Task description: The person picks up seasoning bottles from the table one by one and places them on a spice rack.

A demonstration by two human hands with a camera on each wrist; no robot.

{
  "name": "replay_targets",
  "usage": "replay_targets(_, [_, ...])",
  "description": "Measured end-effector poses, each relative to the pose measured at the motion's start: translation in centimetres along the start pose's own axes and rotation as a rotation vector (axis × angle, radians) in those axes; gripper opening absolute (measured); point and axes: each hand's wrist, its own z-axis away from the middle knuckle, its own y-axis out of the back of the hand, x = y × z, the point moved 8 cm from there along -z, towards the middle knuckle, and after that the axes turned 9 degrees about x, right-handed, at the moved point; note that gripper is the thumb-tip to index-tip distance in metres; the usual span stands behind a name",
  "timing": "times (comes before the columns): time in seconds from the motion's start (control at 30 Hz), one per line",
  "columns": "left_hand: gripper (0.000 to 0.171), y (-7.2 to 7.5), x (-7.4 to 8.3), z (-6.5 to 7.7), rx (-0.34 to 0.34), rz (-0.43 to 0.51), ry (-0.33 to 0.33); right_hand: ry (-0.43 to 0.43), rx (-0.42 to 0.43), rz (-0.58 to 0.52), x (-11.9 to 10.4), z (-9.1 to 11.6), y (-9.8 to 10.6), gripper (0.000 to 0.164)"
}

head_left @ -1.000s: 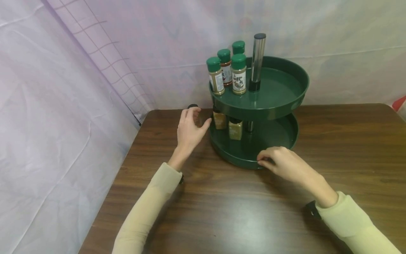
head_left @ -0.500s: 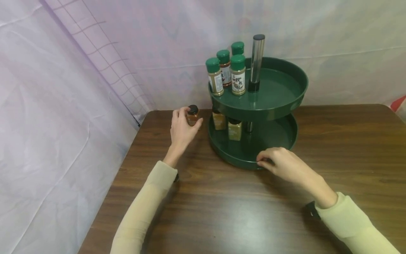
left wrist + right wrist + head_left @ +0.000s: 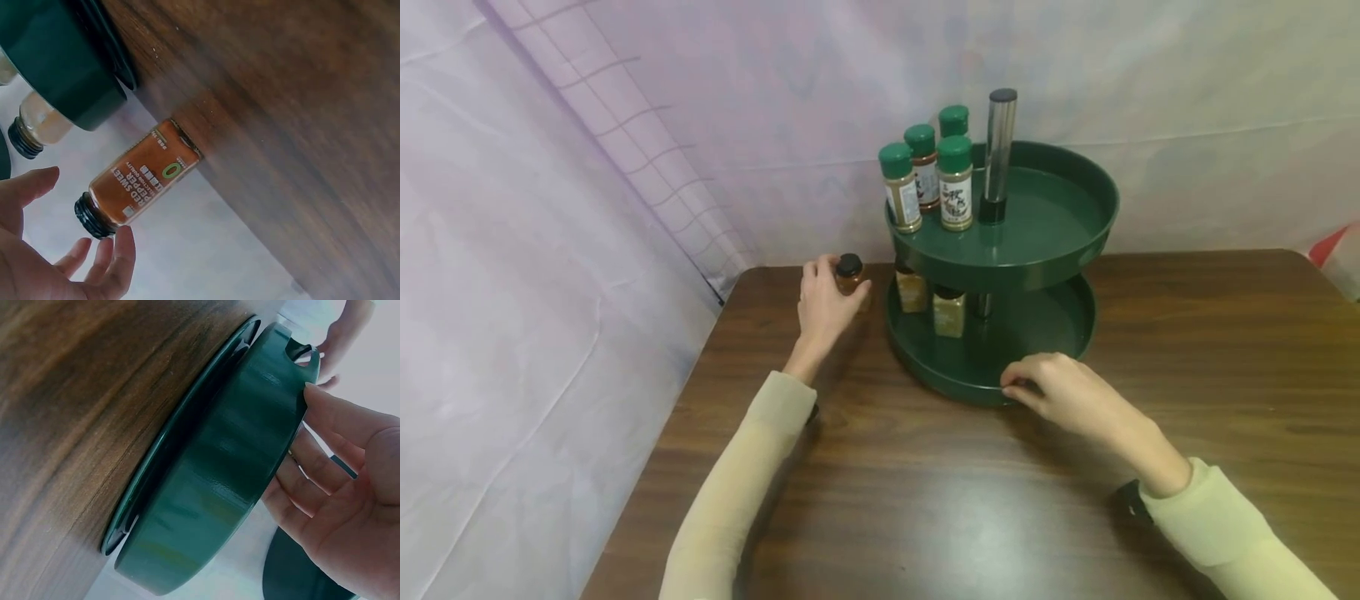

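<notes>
A red sweet pepper jar (image 3: 142, 175) with a black lid stands on the table left of the green two-tier turntable rack (image 3: 992, 396). My left hand (image 3: 825, 307) is around this jar. In the left wrist view its fingertips are at the lid and neck, while the thumb (image 3: 39, 185) stays apart from the glass. My right hand (image 3: 1067, 396) pinches the front rim of the lower tray (image 3: 206, 469), with the thumb outside and the other fingers over the rim. Two black-lidded spice jars, one in front (image 3: 949, 313), stand on the lower tray's left side.
Several green-capped spice bottles (image 3: 956, 185) stand on the left of the upper tray (image 3: 1045, 204), beside the metal post (image 3: 1000, 146). White cloth (image 3: 775, 100) hangs behind and left of the brown wooden table (image 3: 925, 500).
My left hand has shifted left, away from the rack's edge, and its fingers have come round the red sweet pepper jar. My right hand keeps its place on the tray rim.
</notes>
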Motion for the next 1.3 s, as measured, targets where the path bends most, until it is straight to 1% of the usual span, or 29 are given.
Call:
replay_targets(0.23, [0.062,-1.0,-0.6,-1.0,-0.017,-0.042,0.021,-0.004,0.0,0.002,0.1,0.0,-0.3,0.004])
replay_targets(0.4, [0.062,-1.5,-1.2,-1.6,-0.026,-0.053,0.04,-0.004,0.008,-0.003,0.1,0.0,-0.4,0.004])
replay_targets(0.57, [0.062,-1.8,-1.7,-1.9,-0.019,-0.061,0.058,0.012,0.011,0.006,-0.1,0.0,-0.4,0.005])
replay_targets(0.7, [0.062,-2.1,-2.1,-2.1,-0.026,-0.082,0.072,0.011,0.01,0.019,-0.1,-0.1,-0.4,0.004])
replay_targets(0.87, [0.06,-2.3,-2.1,-2.1,-0.021,-0.055,0.076,0.015,0.015,0.026,0.1,0.0,-0.2,0.004])
replay_targets(1.1, [0.049,-1.5,-1.8,-1.6,0.033,-0.007,0.053,0.009,0.009,0.027,0.1,0.0,-0.2,0.004])
replay_targets(1.3, [0.047,-0.5,-1.4,-1.1,0.06,0.006,0.033,0.023,0.021,0.033,0.0,0.0,-0.1,0.005])
